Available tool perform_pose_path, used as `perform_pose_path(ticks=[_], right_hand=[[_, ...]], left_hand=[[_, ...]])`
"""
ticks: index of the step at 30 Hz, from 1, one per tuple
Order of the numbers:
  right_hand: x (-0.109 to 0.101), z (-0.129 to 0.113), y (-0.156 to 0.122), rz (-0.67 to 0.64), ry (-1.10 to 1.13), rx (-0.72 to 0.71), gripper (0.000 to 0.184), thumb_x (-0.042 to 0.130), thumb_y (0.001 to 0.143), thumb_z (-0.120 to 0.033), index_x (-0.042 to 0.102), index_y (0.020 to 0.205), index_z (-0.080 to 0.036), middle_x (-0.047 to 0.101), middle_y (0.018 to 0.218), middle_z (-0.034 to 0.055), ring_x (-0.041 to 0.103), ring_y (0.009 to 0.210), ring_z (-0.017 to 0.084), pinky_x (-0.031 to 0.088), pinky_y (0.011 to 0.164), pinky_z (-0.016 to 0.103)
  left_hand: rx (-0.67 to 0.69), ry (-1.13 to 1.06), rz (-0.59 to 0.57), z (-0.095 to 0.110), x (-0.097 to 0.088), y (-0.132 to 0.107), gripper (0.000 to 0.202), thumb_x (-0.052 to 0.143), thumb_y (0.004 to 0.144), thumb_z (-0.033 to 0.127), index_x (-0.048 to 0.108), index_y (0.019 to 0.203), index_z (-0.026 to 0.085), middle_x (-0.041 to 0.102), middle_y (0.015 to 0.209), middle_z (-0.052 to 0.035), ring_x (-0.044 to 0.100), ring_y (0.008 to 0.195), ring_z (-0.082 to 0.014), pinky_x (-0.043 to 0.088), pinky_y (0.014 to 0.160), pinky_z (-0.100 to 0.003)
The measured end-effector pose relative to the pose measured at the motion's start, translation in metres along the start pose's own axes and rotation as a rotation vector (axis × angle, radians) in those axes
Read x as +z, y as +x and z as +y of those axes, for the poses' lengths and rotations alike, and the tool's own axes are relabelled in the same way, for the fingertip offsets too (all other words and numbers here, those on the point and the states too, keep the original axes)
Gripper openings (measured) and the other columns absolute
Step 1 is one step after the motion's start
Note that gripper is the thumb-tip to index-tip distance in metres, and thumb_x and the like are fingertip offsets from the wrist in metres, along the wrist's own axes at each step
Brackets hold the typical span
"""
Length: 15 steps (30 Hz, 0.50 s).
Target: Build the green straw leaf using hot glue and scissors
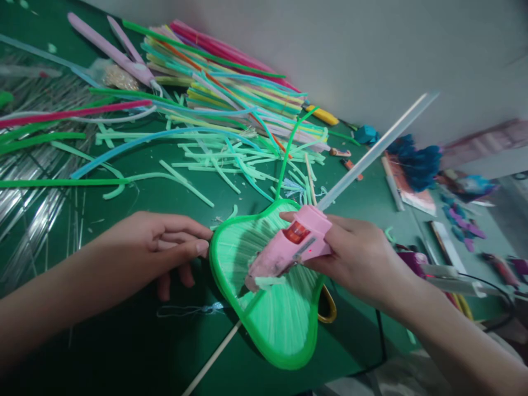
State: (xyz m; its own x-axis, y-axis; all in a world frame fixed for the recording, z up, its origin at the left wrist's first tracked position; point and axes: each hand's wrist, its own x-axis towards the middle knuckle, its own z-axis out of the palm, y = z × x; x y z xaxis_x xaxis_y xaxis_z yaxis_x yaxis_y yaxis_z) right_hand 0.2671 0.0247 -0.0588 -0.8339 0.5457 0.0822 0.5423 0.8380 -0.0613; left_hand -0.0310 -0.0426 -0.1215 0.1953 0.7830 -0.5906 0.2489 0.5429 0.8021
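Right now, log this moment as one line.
left hand: touches rim of green fan | right hand: grips pink glue gun, nozzle at fan

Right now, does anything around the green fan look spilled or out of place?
Yes. Cut pale green strips lie scattered loose over the green table behind the green fan, unlike the bundled coloured stems beyond. A pale scrap clings at the nozzle of the pink glue gun in the right hand.
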Motion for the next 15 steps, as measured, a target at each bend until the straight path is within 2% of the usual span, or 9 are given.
perform_pose_path(ticks=[4, 9, 15], right_hand=[[-0.0012, -0.0013, 0.0008, 0.017, 0.001, -0.001, 0.015, 0.061, 0.097, -0.025, 0.068, 0.103, -0.014, 0.08, 0.096, 0.0115, 0.076, 0.076, 0.025, 0.057, 0.059, 0.032], [-0.0021, -0.0026, 0.0032, 0.056, 0.01, -0.026, 0.011, 0.064, 0.096, -0.024, 0.066, 0.093, -0.015, 0.078, 0.087, 0.0101, 0.073, 0.067, 0.022, 0.053, 0.055, 0.029], [0.0003, -0.0034, 0.0064, 0.047, 0.032, -0.001, 0.013, 0.074, 0.088, -0.02, 0.067, 0.098, -0.014, 0.078, 0.089, 0.0095, 0.072, 0.069, 0.021, 0.052, 0.057, 0.028]], left_hand=[[0.0, -0.022, -0.008, -0.0035, 0.0006, 0.0008, 0.048, 0.073, 0.079, 0.059, 0.073, 0.112, 0.023, 0.073, 0.058, -0.0003, 0.062, 0.041, -0.0133, 0.048, 0.038, -0.017], [0.001, -0.054, -0.022, -0.0067, 0.0001, 0.0004, 0.052, 0.074, 0.078, 0.061, 0.072, 0.112, 0.022, 0.073, 0.057, -0.0005, 0.061, 0.039, -0.013, 0.047, 0.037, -0.016], [-0.022, -0.05, -0.02, -0.0079, 0.0005, 0.0006, 0.056, 0.074, 0.076, 0.064, 0.072, 0.113, 0.022, 0.072, 0.056, -0.001, 0.062, 0.04, -0.0141, 0.048, 0.037, -0.017]])
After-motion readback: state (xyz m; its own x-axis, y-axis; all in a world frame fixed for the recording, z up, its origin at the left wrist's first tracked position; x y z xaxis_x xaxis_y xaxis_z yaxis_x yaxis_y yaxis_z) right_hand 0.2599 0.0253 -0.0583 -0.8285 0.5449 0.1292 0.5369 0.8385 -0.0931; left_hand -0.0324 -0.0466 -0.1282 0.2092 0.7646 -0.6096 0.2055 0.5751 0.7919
